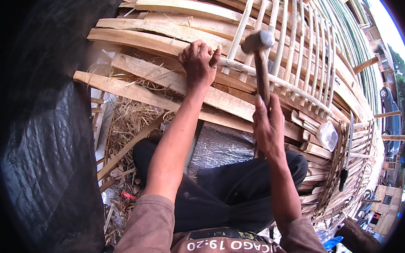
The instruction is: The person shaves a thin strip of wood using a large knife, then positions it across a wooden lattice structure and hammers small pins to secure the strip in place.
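Observation:
My right hand (268, 124) is wrapped round the wooden handle of a hammer (262, 75). The hammer stands upright in the picture, its grey metal head raised above a frame of pale sticks. My left hand (198, 66) has its fingers curled at the left end of the frame's round crosspiece (275, 79). What lies beneath those fingers is partly hidden, and I see no nail. Several thin slats (299, 45) run from the crosspiece toward the far side, side by side with gaps between them.
Rough wooden planks (165, 42) form a bench under the frame. A clear plastic bag (327, 136) and a saw-like blade with a dark handle (343, 176) are at the right. Black sheeting (45, 156) hangs at the left. Straw and scraps (136, 119) lie below the planks.

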### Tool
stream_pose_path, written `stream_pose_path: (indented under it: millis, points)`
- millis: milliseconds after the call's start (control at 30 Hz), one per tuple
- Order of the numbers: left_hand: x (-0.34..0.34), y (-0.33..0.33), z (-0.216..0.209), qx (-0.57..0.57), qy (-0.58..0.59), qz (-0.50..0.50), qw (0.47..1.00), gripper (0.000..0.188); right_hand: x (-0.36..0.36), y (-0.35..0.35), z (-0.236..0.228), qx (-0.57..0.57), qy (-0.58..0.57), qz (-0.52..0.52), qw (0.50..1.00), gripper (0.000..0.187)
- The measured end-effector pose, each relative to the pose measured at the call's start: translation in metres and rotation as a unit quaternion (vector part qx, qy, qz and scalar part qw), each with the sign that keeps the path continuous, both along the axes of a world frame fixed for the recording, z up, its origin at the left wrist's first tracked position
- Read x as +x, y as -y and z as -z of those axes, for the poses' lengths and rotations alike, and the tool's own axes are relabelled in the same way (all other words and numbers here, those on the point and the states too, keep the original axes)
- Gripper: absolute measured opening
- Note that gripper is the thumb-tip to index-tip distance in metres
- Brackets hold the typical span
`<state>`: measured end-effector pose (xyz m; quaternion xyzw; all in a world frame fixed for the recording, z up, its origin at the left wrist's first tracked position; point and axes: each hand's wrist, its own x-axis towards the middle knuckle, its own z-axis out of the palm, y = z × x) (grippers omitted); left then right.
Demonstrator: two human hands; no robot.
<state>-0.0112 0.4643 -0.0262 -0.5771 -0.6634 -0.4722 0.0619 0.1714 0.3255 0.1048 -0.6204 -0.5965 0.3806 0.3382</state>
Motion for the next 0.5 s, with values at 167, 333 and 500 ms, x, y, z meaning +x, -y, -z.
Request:
stream_pose_path:
  millis: [167,333,500]
  points:
    - [0.0,-0.001,0.003,0.05,0.042,0.006,0.998,0.052,-0.02,-0.007,0.01,0.032,0.059,-0.018,0.998,0.024]
    - [0.0,0.001,0.005,0.057,0.013,-0.025,0.998,0.048,-0.014,-0.012,0.016,-0.021,0.119,-0.03,0.992,0.027]
    - [-0.001,0.003,-0.004,0.052,0.009,-0.016,0.998,0.041,-0.016,-0.014,-0.016,0.048,0.023,-0.017,0.998,0.03]
